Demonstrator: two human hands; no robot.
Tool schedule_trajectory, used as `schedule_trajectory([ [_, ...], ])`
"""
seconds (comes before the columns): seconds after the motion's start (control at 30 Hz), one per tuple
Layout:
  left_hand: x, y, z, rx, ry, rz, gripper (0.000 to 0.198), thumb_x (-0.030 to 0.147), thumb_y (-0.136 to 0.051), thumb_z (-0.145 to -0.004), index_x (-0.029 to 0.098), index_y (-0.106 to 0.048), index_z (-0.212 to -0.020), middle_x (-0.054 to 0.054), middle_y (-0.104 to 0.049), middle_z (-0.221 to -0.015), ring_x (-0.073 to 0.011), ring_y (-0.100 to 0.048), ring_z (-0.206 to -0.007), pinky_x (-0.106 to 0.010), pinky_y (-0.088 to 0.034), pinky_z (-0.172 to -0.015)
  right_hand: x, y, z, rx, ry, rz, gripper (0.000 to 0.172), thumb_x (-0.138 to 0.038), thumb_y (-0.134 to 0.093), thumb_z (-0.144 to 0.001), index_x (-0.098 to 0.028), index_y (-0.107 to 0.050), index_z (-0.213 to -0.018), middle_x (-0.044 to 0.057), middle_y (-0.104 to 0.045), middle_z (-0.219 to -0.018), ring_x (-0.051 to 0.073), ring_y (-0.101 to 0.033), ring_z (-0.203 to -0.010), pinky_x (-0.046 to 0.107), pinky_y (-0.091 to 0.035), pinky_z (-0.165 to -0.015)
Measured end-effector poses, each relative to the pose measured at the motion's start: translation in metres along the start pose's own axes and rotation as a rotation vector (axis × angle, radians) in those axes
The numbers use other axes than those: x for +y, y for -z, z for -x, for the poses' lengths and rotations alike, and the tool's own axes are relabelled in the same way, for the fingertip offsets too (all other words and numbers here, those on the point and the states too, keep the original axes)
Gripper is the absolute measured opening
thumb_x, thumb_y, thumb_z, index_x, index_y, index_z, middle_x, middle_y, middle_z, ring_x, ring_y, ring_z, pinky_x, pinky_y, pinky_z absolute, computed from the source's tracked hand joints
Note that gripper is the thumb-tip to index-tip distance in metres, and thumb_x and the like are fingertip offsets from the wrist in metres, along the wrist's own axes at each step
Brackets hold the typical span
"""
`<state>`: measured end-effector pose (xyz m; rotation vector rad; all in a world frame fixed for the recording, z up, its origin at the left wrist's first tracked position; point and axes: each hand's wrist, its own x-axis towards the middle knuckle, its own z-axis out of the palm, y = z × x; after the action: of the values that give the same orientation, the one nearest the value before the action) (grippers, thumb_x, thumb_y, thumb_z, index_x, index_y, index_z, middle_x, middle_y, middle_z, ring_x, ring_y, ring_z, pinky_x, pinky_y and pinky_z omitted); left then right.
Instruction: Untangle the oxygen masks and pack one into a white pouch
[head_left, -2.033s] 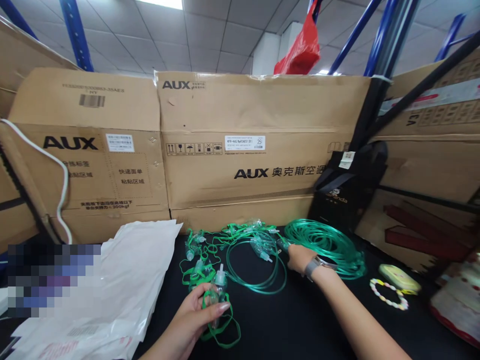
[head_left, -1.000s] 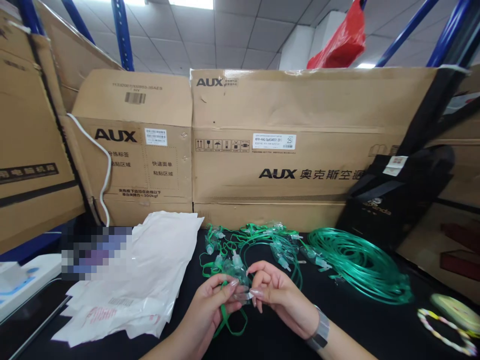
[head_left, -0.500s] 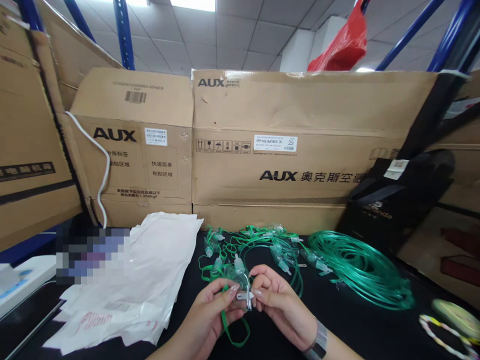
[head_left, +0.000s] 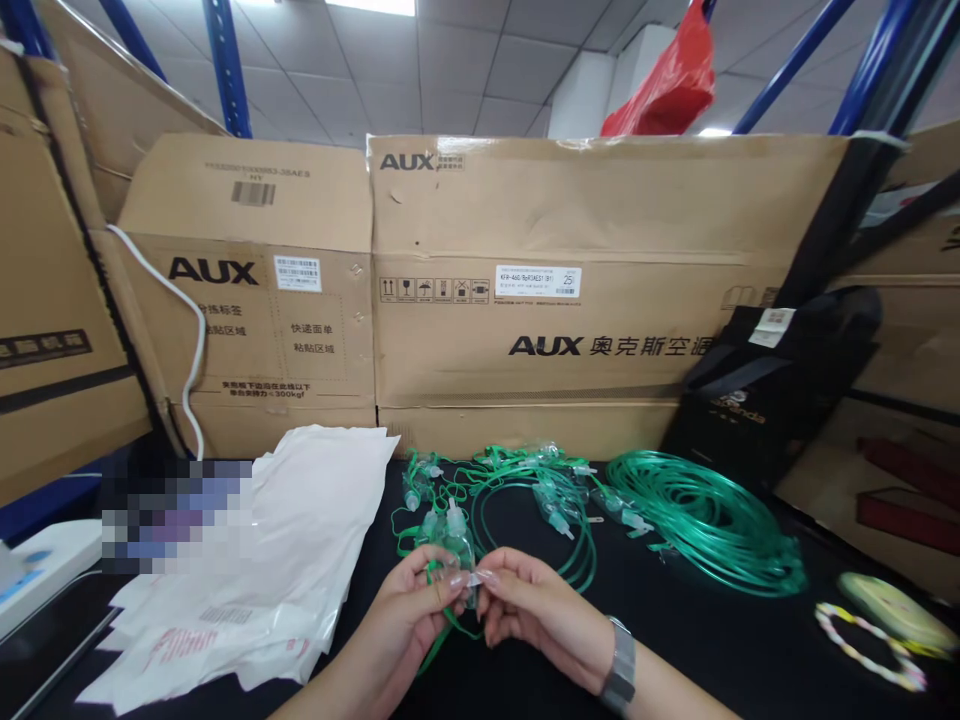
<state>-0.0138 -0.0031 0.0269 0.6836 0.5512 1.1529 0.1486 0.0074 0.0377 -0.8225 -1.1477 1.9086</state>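
My left hand (head_left: 409,615) and my right hand (head_left: 536,615) meet over the black table (head_left: 712,660), both pinching a clear plastic mask with a green elastic strap (head_left: 452,540). The strap hangs down between my hands. My right wrist wears a grey watch (head_left: 616,668). Just behind my hands lie more clear masks tangled with green straps and a loop of green tubing (head_left: 525,495). A big coil of green tubing (head_left: 701,520) lies to the right of them.
A stack of white plastic bags (head_left: 285,540) lies at the left. Large AUX cardboard boxes (head_left: 555,290) wall off the back. A black bag (head_left: 772,385) leans at the right. A bead bracelet (head_left: 866,632) and a yellow-green object (head_left: 896,610) lie near the right edge.
My right hand came back from the tubing coil to join the left hand on the mask. Both hands have since shifted slightly left and closer together.
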Motion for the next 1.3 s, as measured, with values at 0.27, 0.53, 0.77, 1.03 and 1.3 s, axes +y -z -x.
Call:
schedule_trajectory([
  [0.27,0.007,-0.005,0.002,-0.069,-0.015,-0.043,0.017,0.012,-0.073,-0.064,0.015,-0.059,-0.074,-0.001,-0.064,-0.064,-0.0087,-0.054,-0.055,-0.021,-0.040,-0.055,-0.001,-0.003,0.005,-0.203,-0.172,-0.148,0.043,-0.050,-0.056,-0.077,-0.009,-0.063,-0.090,0.010,-0.064,-0.090,0.018,-0.064,-0.077,0.031,-0.045,-0.071],
  [0.53,0.009,-0.011,0.008,-0.057,0.010,-0.213,0.025,0.017,-0.079,-0.056,0.015,-0.060,-0.074,0.002,-0.063,-0.058,-0.0053,-0.050,-0.045,-0.016,-0.036,-0.045,0.007,0.000,0.003,-0.263,-0.140,-0.221,0.036,-0.041,-0.059,-0.078,-0.007,-0.063,-0.092,0.009,-0.066,-0.079,0.015,-0.062,-0.069,0.028,-0.043,-0.069],
  [0.77,0.008,-0.014,0.008,-0.032,-0.018,-0.228,0.041,0.019,-0.081,-0.053,0.017,-0.056,-0.086,0.002,-0.066,-0.061,-0.0060,-0.053,-0.044,-0.014,-0.038,-0.040,0.001,-0.003,0.006,-0.256,-0.101,-0.352,0.024,-0.030,-0.058,-0.080,-0.008,-0.063,-0.089,0.005,-0.063,-0.072,0.011,-0.058,-0.064,0.028,-0.042,-0.070],
  [1.03,0.007,-0.013,0.008,-0.070,-0.025,-0.170,0.052,0.012,-0.080,-0.053,0.016,-0.053,-0.098,-0.005,-0.071,-0.072,-0.0145,-0.063,-0.062,-0.024,-0.046,-0.060,0.000,-0.003,0.009,-0.249,-0.061,-0.356,0.018,-0.025,-0.057,-0.081,-0.011,-0.064,-0.089,0.005,-0.064,-0.079,0.014,-0.059,-0.074,0.030,-0.041,-0.072],
  [1.3,0.011,-0.021,0.011,-0.079,-0.026,-0.143,0.048,0.010,-0.078,-0.054,0.016,-0.058,-0.098,-0.005,-0.070,-0.075,-0.0158,-0.062,-0.069,-0.025,-0.046,-0.064,0.001,-0.005,0.011,-0.282,-0.002,-0.418,0.019,-0.026,-0.069,-0.069,-0.010,-0.063,-0.076,0.004,-0.062,-0.073,0.013,-0.057,-0.066,0.029,-0.042,-0.066],
])
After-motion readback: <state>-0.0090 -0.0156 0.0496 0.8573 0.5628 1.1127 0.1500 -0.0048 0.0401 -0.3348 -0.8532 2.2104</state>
